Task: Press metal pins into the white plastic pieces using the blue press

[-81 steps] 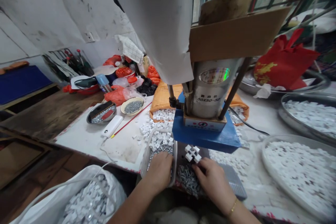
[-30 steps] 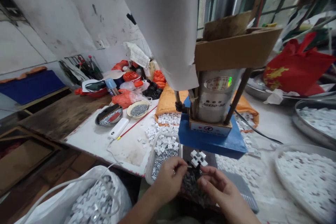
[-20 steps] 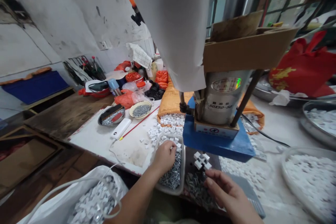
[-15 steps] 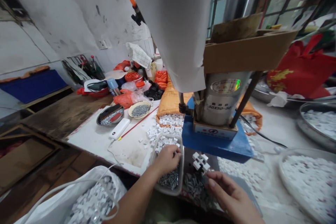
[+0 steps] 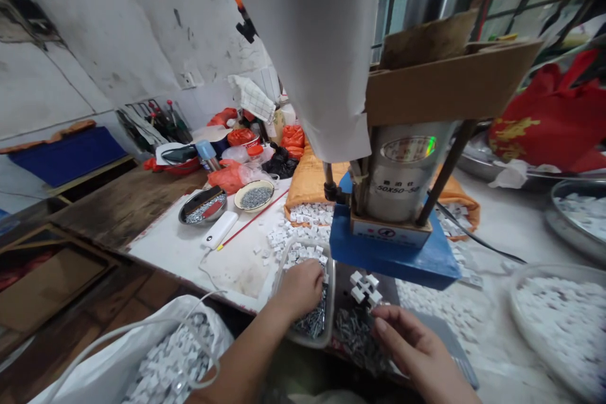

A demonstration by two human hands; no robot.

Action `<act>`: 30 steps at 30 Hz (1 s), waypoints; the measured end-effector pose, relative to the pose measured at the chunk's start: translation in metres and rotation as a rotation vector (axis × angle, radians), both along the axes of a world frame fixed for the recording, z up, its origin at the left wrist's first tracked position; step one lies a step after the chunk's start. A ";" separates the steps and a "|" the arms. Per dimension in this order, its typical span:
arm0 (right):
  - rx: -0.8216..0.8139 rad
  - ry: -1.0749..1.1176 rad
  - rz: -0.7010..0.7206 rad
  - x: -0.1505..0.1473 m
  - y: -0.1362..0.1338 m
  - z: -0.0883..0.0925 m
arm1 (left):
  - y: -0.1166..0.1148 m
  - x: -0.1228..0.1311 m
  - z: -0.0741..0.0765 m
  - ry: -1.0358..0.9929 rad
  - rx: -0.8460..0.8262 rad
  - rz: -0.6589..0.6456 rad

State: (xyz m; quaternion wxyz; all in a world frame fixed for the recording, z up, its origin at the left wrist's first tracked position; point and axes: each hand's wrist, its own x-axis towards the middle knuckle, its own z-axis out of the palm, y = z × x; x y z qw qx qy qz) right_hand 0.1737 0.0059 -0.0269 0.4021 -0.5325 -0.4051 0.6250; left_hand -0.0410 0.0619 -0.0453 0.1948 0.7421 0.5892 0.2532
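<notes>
My left hand (image 5: 302,290) reaches into a clear plastic tub (image 5: 331,306) with its fingers curled; whatever they hold is hidden. White plastic clips (image 5: 303,254) fill the far end of the tub, and metal nails or screws (image 5: 313,322) lie at the near end. My right hand (image 5: 416,347) has thumb and fingertips drawn together beside a cross-shaped cluster of white clips (image 5: 365,288) below the blue press head (image 5: 392,259). Anything in that pinch is too small to make out. A dark heap of nails or screws (image 5: 353,331) lies between the hands.
The press cylinder (image 5: 392,192) stands ahead, under cardboard. Loose white clips and an orange sack (image 5: 307,183) lie behind the tub. Bowls of metal pieces (image 5: 255,196) stand left, a wide tray of white pieces (image 5: 563,322) right. A white sack (image 5: 165,360) is front left.
The view has shifted slightly. My left hand stays in the tub with its fingers more turned down and hidden. My right hand remains by the cluster of clips.
</notes>
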 end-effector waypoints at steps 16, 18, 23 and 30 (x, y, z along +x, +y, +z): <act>0.065 0.114 0.094 -0.020 -0.003 0.015 | -0.060 0.037 0.052 -0.572 -0.205 -0.134; 0.071 0.103 0.103 -0.016 -0.005 0.015 | -0.057 0.043 0.048 -0.718 -0.360 -0.117; 0.022 0.118 0.061 -0.005 -0.009 0.009 | -0.054 0.054 0.041 -0.845 -0.435 -0.191; -0.054 0.213 0.091 -0.005 -0.005 0.006 | -0.064 0.056 0.053 -0.655 -0.262 -0.198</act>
